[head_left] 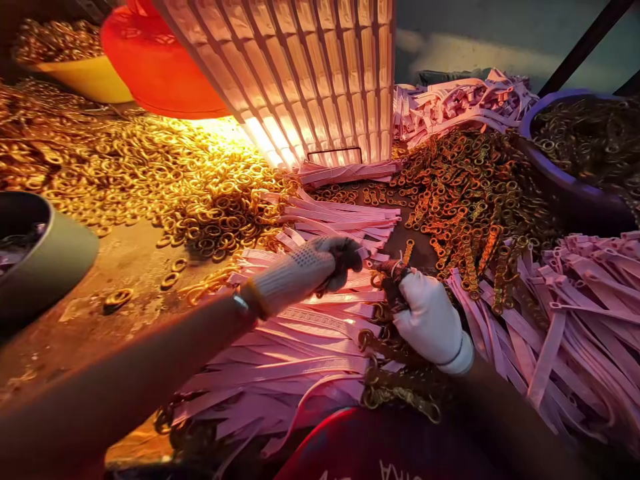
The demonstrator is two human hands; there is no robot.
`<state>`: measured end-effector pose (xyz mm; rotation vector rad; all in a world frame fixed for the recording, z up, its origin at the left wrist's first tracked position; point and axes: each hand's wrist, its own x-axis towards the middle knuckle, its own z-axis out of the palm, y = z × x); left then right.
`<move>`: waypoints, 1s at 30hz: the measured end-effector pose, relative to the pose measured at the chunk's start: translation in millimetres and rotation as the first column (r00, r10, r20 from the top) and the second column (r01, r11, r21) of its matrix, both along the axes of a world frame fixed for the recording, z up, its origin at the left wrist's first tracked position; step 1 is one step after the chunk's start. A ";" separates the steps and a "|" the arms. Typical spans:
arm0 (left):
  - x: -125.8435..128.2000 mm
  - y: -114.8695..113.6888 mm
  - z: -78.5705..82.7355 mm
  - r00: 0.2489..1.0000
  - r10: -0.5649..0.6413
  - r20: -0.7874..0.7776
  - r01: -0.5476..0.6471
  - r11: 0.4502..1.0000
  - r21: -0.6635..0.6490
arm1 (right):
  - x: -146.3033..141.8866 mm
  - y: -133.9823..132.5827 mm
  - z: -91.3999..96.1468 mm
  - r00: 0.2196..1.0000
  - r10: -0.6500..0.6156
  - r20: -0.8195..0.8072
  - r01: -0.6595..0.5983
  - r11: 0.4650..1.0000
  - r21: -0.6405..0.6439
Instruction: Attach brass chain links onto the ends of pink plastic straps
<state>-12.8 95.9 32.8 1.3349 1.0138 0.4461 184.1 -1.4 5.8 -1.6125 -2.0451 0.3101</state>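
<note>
My left hand (310, 267), in a knitted glove, is closed in a pinch over a pink strap (345, 283) on the pile of pink straps (300, 347) in front of me. My right hand (425, 313), in a white glove, is closed around a chain of gold rings (395, 387) that hangs down toward my lap. The two hands nearly meet at the fingertips, where a short piece of ring chain (407, 252) sticks up. What lies between the fingertips is too small to make out.
Loose gold rings (150, 173) cover the table at left. Ring chains (465, 200) lie heaped at right, beside more pink straps (585, 313). A ribbed lamp shade (310, 73), an orange bowl (155, 67), a yellow bowl (90, 77), a grey tub (45, 260) and a purple basin (565, 173) stand around.
</note>
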 end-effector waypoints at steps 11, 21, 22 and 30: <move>-20.8 -52.1 -10.1 0.997 0.044 -0.061 -0.044 0.999 -0.002 | -45.9 -3.1 13.7 0.834 0.038 0.551 -0.060 0.998 0.022; -38.0 -44.5 -33.8 0.974 0.063 -0.217 0.041 0.896 0.442 | -51.9 -2.7 4.0 0.848 0.036 0.528 -0.079 0.995 0.060; -38.0 -44.7 -33.9 0.974 0.059 -0.220 0.056 0.874 0.483 | -51.5 -2.8 2.6 0.853 0.035 0.521 -0.085 0.994 0.074; -25.9 -60.9 -23.8 0.970 0.130 -0.206 -0.021 0.886 0.463 | -47.4 -1.9 3.8 0.862 0.080 0.500 -0.126 0.990 0.057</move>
